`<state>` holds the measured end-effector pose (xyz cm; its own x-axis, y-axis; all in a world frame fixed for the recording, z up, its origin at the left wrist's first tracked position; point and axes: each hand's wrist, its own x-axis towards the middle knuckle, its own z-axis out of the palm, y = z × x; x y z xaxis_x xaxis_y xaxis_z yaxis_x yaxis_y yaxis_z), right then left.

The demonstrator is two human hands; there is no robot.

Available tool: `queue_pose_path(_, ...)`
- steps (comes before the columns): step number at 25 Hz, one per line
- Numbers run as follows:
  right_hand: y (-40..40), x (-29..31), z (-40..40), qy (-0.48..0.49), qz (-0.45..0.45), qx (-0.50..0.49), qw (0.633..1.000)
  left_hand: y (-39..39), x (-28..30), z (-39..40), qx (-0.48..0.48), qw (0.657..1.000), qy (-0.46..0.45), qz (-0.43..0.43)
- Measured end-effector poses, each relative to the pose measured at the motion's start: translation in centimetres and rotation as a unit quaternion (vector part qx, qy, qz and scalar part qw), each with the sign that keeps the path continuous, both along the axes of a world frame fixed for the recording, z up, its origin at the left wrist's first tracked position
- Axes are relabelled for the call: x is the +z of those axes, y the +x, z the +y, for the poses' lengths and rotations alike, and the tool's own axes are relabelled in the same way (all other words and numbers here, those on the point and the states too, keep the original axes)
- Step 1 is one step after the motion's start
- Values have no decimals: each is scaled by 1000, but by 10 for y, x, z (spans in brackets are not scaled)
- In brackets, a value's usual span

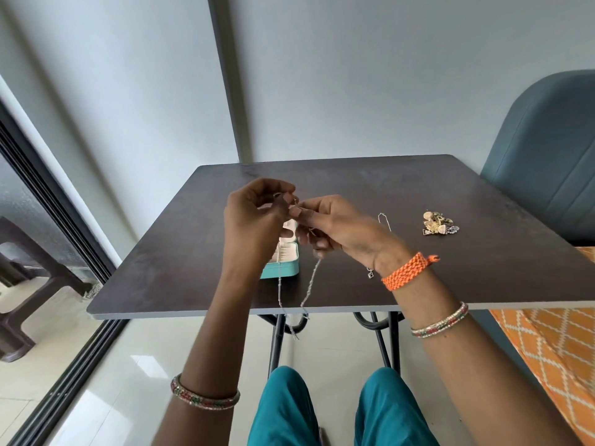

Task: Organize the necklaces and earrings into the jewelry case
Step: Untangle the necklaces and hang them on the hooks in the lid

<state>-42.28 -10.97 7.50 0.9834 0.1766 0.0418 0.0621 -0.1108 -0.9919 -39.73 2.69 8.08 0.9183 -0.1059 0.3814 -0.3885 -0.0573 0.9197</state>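
A thin silver necklace (310,281) hangs in a loop from both my hands, down past the table's front edge. My left hand (254,220) and my right hand (335,226) pinch its two ends close together above the table. Under them lies an open teal jewelry case (283,270) with a pale lining, mostly hidden by my left hand. A second silver chain (383,220) with a small pendant (370,274) lies on the table behind my right wrist. A heap of gold and silver earrings (438,223) sits to the right.
The dark brown table (450,278) stands against a grey wall. A blue-grey chair (547,162) is at the right, orange patterned cloth (553,349) below it. A sliding glass door (48,220) runs along the left. My knees in teal trousers (338,413) are under the table.
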Motion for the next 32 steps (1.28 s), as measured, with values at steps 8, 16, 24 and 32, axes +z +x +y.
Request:
queue_pose_path(8, -8, 9, -45, -33, -15, -3, 999, 19, -20, 33, 97, 944, -290, 125)
queue_pose_path(16, 7, 17, -90, 334, -88, 13, 939, 41, -53, 44, 119, 864, -439, 217)
queue_pose_path(24, 24, 0, -98, 261, -68, -134, 954, 43, -72, 35, 143, 880, -406, 201)
queue_pose_path(32, 23, -15, -98, 303, -73, -179, 933, 39, -76, 23, 120, 884, -400, 212)
